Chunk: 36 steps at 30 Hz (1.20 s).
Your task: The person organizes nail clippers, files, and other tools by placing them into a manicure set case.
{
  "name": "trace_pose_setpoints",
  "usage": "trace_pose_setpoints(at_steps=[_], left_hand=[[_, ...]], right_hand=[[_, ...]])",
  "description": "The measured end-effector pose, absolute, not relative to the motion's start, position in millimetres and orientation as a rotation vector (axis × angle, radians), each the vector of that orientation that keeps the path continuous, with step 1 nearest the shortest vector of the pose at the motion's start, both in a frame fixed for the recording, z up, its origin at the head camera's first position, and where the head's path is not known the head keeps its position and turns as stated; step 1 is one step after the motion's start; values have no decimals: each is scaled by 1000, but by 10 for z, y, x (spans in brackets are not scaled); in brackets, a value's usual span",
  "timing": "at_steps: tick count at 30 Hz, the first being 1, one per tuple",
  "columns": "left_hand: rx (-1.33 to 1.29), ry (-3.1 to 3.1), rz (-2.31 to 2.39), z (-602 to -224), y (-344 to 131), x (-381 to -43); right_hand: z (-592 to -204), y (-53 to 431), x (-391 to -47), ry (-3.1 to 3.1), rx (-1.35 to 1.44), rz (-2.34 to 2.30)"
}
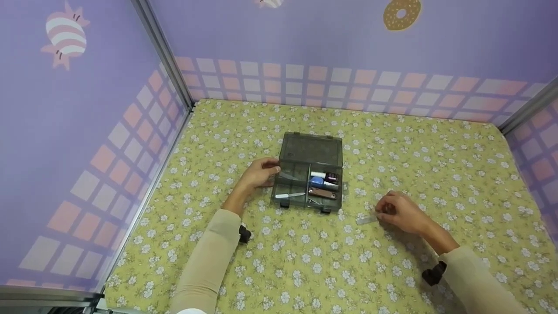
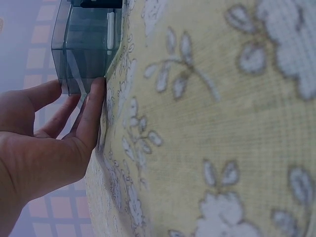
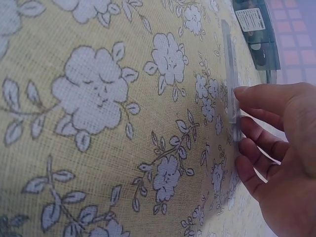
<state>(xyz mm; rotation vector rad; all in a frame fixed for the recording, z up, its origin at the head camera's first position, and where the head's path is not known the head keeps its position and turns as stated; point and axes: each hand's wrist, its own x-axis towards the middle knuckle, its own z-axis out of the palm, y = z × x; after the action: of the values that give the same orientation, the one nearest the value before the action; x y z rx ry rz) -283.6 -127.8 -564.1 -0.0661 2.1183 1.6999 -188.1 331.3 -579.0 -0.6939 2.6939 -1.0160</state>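
A translucent grey compartment box [image 1: 311, 148] lies on the cloth, its lid folded back. My left hand [image 1: 258, 172] grips the box's left side; in the left wrist view, the thumb and fingertips of my left hand [image 2: 54, 138] touch its corner wall [image 2: 81, 61]. To the right of the box, my right hand [image 1: 403, 212] pinches a clear plastic strip [image 1: 365, 220] low over the cloth. From the right wrist, the strip [image 3: 230, 74] appears between the thumb and fingers of my right hand [image 3: 286, 143].
Inside the box are a dark bottle [image 1: 332, 177], a blue bottle [image 1: 316, 181], a brown flat tool [image 1: 322, 193] and a slim white-handled tool [image 1: 287, 196]. Flowered yellow cloth [image 1: 305, 270] covers the table. Purple panels [image 1: 348, 39] stand around the back and sides.
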Motion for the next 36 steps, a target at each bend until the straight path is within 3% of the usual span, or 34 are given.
trace_pose_setpoints(at_steps=[20, 36], left_hand=[[-49, 2125, 1676, -5645, -1291, -2849], [-44, 2134, 1695, -5648, -1282, -2836]], right_hand=[[-5577, 3222, -2022, 2555, -714, -1182], [-5380, 2688, -2402, 2650, -596, -1257]])
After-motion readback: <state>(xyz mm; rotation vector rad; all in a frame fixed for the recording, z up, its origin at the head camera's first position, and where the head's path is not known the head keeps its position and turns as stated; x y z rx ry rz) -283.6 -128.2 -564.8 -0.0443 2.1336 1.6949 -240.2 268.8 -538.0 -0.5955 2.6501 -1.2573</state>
